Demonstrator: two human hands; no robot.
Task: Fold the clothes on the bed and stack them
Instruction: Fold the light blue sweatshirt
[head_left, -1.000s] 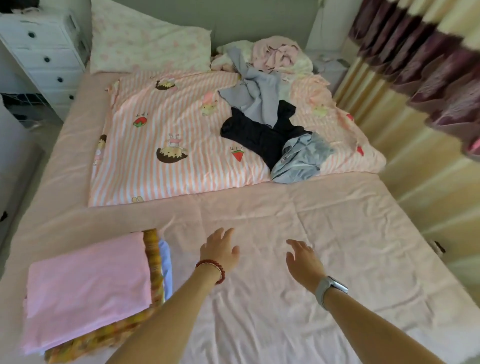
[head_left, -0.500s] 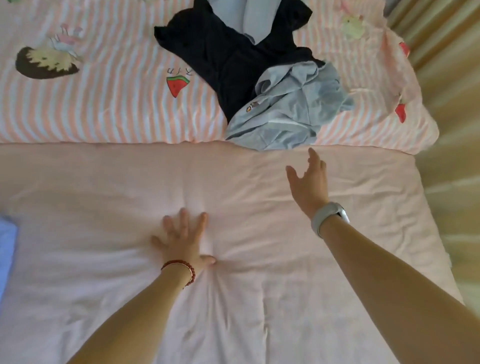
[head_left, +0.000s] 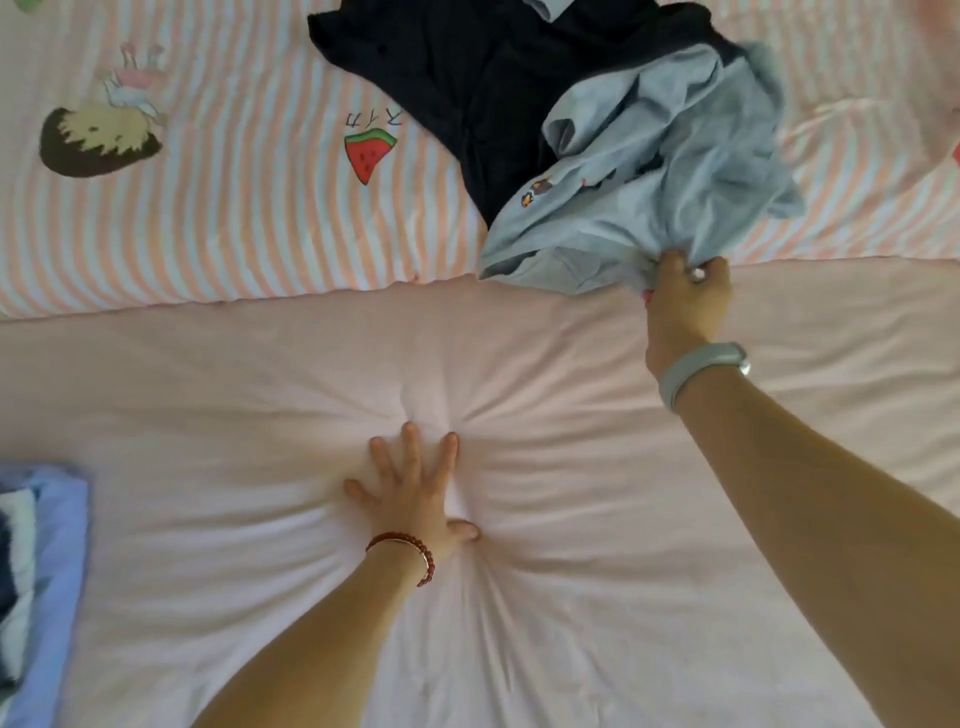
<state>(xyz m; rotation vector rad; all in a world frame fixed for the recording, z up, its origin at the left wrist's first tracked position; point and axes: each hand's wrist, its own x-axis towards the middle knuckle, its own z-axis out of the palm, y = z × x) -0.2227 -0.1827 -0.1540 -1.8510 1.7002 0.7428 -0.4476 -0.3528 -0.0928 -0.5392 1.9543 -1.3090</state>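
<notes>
The right hand (head_left: 685, 296), open and reaching a moment ago, now pinches the hem of the blue shirt (head_left: 649, 171) at the quilt's (head_left: 234, 208) edge. The left hand (head_left: 415, 493) stays flat and empty on the sheet (head_left: 571, 415), bracing. Pulling the shirt over for folding likely comes next.

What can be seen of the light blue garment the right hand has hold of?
The light blue garment is a soft, thin-looking fabric, crumpled and unfolded, with a small dark and orange motif near its lower left. It lies on the striped quilt, partly overlapping the dark navy garment, its lower edge reaching the pink sheet. The right hand has bunched its lower right edge in a closed grip. What kind of garment it is cannot be told.
</notes>
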